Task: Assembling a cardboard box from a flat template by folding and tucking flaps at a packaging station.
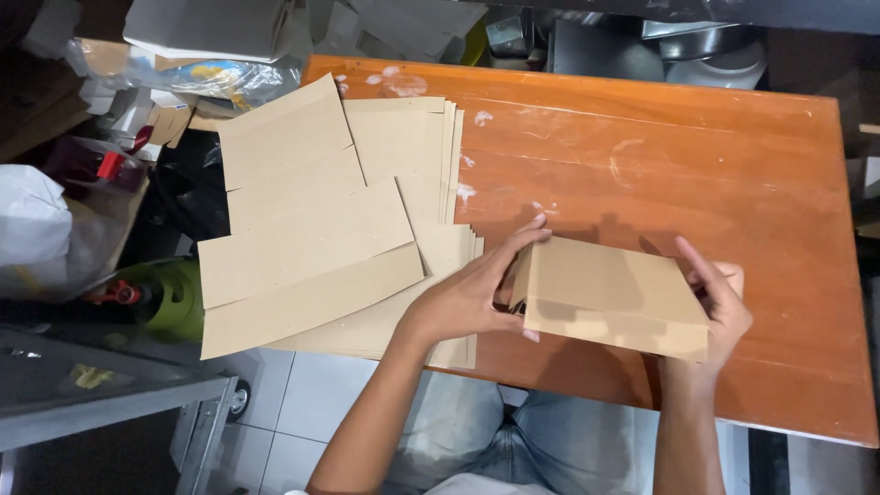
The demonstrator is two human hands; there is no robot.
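Two hands (477,298) (720,307), one folded cardboard box (610,293), one stack of flat cardboard sheets (367,211), one wooden table (687,165).

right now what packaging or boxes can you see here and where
Folded box: plain brown card, held between left hand and right hand over the orange table.
Flat sheets: brown card stack, table's left edge, overhanging.
White boxes: top left, behind the table.
White bag: far left.

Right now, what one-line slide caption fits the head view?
Both hands, left hand and right hand, hold a folded brown cardboard box over an orange wooden table beside stacked flat cardboard sheets.
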